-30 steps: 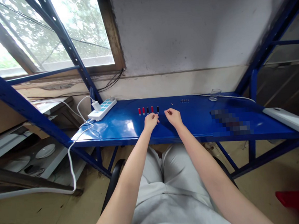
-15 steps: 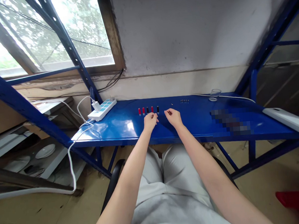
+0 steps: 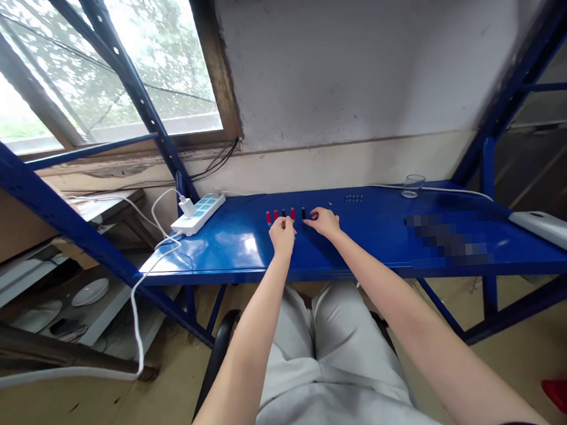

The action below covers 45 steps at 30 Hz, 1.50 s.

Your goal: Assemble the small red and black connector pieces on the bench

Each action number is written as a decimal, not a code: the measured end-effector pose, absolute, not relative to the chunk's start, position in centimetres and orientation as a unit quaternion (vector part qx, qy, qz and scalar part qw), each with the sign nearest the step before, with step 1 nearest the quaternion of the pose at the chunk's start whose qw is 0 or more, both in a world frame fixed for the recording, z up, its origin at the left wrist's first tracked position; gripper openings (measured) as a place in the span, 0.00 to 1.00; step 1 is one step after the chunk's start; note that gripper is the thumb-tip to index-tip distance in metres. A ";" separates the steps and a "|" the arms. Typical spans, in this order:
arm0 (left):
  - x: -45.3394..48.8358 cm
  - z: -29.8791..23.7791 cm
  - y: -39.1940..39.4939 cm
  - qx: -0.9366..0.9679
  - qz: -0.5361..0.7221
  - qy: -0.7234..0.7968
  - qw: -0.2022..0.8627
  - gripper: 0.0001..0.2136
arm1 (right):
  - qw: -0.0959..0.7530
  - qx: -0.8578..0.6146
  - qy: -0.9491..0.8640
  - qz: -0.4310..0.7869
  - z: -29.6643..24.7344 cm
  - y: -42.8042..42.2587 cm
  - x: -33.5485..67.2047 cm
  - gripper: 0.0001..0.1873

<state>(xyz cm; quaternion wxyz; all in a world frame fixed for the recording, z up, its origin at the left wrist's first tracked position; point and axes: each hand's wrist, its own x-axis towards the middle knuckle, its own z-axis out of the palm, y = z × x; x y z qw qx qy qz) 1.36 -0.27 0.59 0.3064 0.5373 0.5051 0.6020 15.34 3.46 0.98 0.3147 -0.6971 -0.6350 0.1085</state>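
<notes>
A row of small upright cylindrical pieces stands on the blue table (image 3: pixel 231 243): two red pieces (image 3: pixel 276 214) on the left, a black piece (image 3: pixel 283 212), another red piece (image 3: pixel 292 213), and a black piece (image 3: pixel 304 213) set apart at the right end. Just in front of the row, my left hand (image 3: pixel 282 235) has its fingertips pinched together; what they hold, if anything, is too small to tell. My right hand (image 3: pixel 324 222) reaches from the right to the end black piece. Its thumb and forefinger are apart, with a fingertip at that piece's base.
Several tiny metal parts (image 3: pixel 354 198) lie in a line farther back. A clear glass (image 3: pixel 413 186) stands at the back right, near a pixelated dark object (image 3: pixel 445 236) and a white flat object (image 3: pixel 555 234). A white power strip (image 3: pixel 199 215) with cables sits left.
My right hand has moved left to the end black piece, and its fingers have parted. My left hand stays pinched before the row, slightly farther left along it. The camera view shifted a little.
</notes>
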 end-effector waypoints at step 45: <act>1.8 0.1 0.3 0.636 0.558 0.384 0.369 0.06 | 0.475 -0.602 -0.635 0.089 0.1 -0.5 15.3 0.26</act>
